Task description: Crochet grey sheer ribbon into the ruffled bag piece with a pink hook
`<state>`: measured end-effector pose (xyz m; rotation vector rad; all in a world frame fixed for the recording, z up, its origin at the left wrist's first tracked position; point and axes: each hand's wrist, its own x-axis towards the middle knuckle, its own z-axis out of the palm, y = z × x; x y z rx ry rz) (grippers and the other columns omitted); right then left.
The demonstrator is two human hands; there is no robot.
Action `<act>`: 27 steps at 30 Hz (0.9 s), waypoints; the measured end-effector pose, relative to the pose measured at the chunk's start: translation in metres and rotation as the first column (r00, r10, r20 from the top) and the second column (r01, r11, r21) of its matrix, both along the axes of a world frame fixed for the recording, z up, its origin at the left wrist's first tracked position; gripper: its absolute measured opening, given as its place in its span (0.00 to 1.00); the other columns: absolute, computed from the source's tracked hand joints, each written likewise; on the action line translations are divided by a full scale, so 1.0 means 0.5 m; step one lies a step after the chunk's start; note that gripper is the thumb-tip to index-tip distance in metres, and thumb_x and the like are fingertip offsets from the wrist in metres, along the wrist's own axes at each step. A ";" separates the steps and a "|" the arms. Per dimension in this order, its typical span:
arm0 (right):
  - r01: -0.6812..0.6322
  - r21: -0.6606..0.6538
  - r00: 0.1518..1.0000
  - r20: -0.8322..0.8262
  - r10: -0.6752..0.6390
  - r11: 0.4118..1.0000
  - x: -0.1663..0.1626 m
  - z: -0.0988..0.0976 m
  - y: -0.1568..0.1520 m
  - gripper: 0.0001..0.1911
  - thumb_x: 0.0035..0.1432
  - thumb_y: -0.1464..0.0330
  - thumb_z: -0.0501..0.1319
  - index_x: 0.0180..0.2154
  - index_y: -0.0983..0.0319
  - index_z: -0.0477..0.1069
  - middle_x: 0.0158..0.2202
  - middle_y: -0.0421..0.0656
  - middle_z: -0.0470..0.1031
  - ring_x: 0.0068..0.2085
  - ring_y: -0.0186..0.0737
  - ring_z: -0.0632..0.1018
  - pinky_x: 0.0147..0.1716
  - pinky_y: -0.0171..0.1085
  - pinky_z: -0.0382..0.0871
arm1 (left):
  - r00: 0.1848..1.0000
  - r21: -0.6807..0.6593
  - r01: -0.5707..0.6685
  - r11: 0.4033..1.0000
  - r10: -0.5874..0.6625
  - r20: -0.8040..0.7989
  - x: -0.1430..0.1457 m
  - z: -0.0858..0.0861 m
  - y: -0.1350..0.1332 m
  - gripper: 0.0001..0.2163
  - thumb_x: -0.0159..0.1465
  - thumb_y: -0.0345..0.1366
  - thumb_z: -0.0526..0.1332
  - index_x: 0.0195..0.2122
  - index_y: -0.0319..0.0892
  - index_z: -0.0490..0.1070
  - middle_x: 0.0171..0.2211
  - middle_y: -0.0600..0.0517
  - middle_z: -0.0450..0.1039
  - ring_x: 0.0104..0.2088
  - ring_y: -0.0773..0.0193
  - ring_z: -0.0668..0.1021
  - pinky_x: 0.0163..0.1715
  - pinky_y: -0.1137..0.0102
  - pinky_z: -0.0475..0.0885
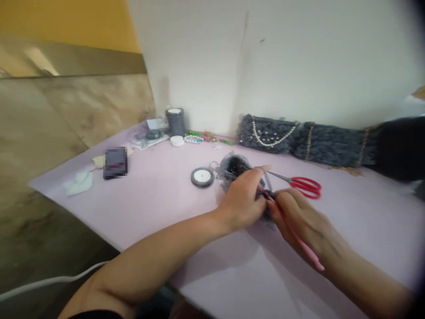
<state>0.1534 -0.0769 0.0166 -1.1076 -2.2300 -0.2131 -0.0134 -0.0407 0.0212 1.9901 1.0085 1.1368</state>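
Dark grey ribbon crochet work (266,194) is pinched between the fingers of my left hand (244,199), which is closed on it. My right hand (300,217) is closed round a pink crochet hook (308,253); its tip meets the work close to my left fingertips, and the exact stitch is hidden. Just beyond my left hand lies a loose bundle of grey sheer ribbon (229,161) with a shiny dark middle. To its left is a flat ribbon spool (202,177) with a white centre. Red-handled scissors (305,187) lie beyond my right hand.
Two dark ruffled bags (270,135), one with a pearl strand, lean against the wall beside a black object (398,148). Stacked ribbon spools (175,122), a white round lid (177,141) and small trinkets stand at the back. A blurred dark item (115,162) and white tissue (79,182) lie left.
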 end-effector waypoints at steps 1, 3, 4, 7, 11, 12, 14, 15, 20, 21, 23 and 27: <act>0.005 0.026 1.000 -0.001 -0.005 1.000 0.001 -0.008 0.006 0.13 0.68 0.66 0.50 0.29 0.58 0.59 0.27 0.42 0.62 0.23 0.37 0.67 0.19 0.36 0.56 | 0.999 -0.069 -0.011 0.998 0.015 0.053 0.004 -0.005 0.000 0.30 0.55 0.27 0.59 0.61 0.39 0.63 0.35 0.52 0.70 0.38 0.63 0.73 0.46 0.67 0.69; -0.002 0.076 1.000 -0.008 0.003 0.997 0.006 -0.022 0.018 0.12 0.68 0.67 0.52 0.29 0.58 0.59 0.29 0.43 0.64 0.23 0.36 0.67 0.19 0.36 0.56 | 0.980 -0.269 -0.002 0.963 0.055 0.193 0.011 -0.012 0.003 0.31 0.53 0.28 0.63 0.61 0.40 0.63 0.31 0.55 0.69 0.35 0.64 0.73 0.44 0.67 0.69; -0.017 0.107 1.000 -0.016 0.018 0.994 0.008 -0.028 0.023 0.11 0.67 0.68 0.53 0.29 0.58 0.60 0.31 0.44 0.66 0.24 0.36 0.68 0.19 0.35 0.58 | 0.959 -0.378 0.038 0.925 0.073 0.275 0.013 -0.014 0.006 0.32 0.52 0.28 0.65 0.60 0.41 0.64 0.30 0.56 0.68 0.34 0.65 0.73 0.42 0.67 0.69; -0.097 0.205 0.994 -0.038 0.107 0.974 0.017 -0.037 0.035 0.08 0.64 0.72 0.56 0.31 0.58 0.62 0.34 0.46 0.71 0.29 0.38 0.73 0.23 0.35 0.64 | 0.856 -0.600 0.302 0.741 0.065 0.512 0.007 -0.010 0.017 0.30 0.50 0.25 0.65 0.56 0.40 0.66 0.27 0.58 0.67 0.29 0.68 0.72 0.37 0.70 0.68; -0.213 0.217 0.969 -0.076 0.234 0.953 0.028 -0.023 0.027 0.06 0.63 0.73 0.57 0.35 0.56 0.64 0.37 0.46 0.73 0.32 0.40 0.76 0.27 0.37 0.70 | 0.799 -0.648 0.541 0.536 -0.087 0.595 -0.021 0.022 0.021 0.31 0.46 0.22 0.66 0.54 0.38 0.68 0.25 0.58 0.70 0.26 0.70 0.72 0.35 0.71 0.67; -0.227 0.176 0.967 -0.075 0.243 0.958 0.030 -0.015 0.023 0.06 0.63 0.74 0.57 0.36 0.56 0.64 0.38 0.46 0.73 0.34 0.40 0.76 0.29 0.37 0.72 | 0.802 -0.642 0.549 0.535 -0.122 0.584 -0.029 0.030 0.021 0.31 0.46 0.23 0.66 0.54 0.37 0.68 0.25 0.58 0.70 0.26 0.70 0.72 0.33 0.72 0.66; -0.272 0.111 0.957 -0.068 0.280 0.956 0.031 0.001 0.017 0.06 0.64 0.74 0.55 0.37 0.57 0.63 0.39 0.47 0.74 0.36 0.39 0.77 0.33 0.37 0.74 | 0.822 -0.640 0.532 0.554 -0.158 0.547 -0.040 0.041 0.021 0.32 0.47 0.23 0.67 0.56 0.39 0.68 0.26 0.58 0.70 0.27 0.70 0.73 0.33 0.73 0.65; -0.302 0.148 0.944 -0.089 0.316 0.942 0.031 0.007 0.016 0.05 0.64 0.74 0.55 0.37 0.58 0.63 0.39 0.47 0.73 0.35 0.38 0.76 0.31 0.37 0.74 | 0.831 -0.634 0.515 0.577 -0.154 0.535 -0.043 0.043 0.022 0.32 0.48 0.23 0.67 0.57 0.39 0.68 0.26 0.59 0.69 0.27 0.71 0.72 0.33 0.74 0.65; -0.324 0.102 0.935 -0.116 0.334 0.941 0.031 0.013 0.022 0.06 0.66 0.73 0.54 0.35 0.60 0.63 0.37 0.48 0.73 0.35 0.38 0.76 0.31 0.36 0.73 | 0.853 -0.616 0.481 0.623 -0.170 0.494 -0.046 0.044 0.025 0.33 0.51 0.25 0.67 0.60 0.41 0.65 0.28 0.60 0.69 0.30 0.72 0.72 0.34 0.74 0.64; -0.327 0.102 0.934 -0.121 0.338 0.940 0.031 0.012 0.023 0.05 0.66 0.73 0.54 0.35 0.60 0.63 0.37 0.48 0.73 0.36 0.38 0.76 0.31 0.36 0.73 | 0.858 -0.621 0.475 0.623 -0.172 0.484 -0.047 0.043 0.025 0.33 0.51 0.25 0.67 0.60 0.41 0.65 0.28 0.60 0.68 0.30 0.72 0.71 0.34 0.74 0.64; -0.326 0.105 0.933 -0.122 0.338 0.939 0.030 0.010 0.022 0.05 0.66 0.73 0.54 0.35 0.60 0.63 0.38 0.47 0.73 0.36 0.37 0.76 0.32 0.36 0.73 | 0.867 -0.622 0.463 0.631 -0.178 0.465 -0.046 0.042 0.025 0.34 0.52 0.26 0.67 0.61 0.42 0.64 0.28 0.60 0.67 0.30 0.72 0.71 0.34 0.74 0.64; -0.223 0.140 0.969 -0.081 0.235 0.965 0.018 0.001 0.018 0.06 0.67 0.73 0.53 0.35 0.60 0.61 0.36 0.46 0.71 0.34 0.36 0.74 0.30 0.34 0.72 | 0.930 -0.522 0.297 0.799 -0.118 0.349 -0.030 0.029 0.018 0.34 0.53 0.29 0.67 0.62 0.42 0.63 0.28 0.60 0.65 0.30 0.70 0.70 0.35 0.73 0.64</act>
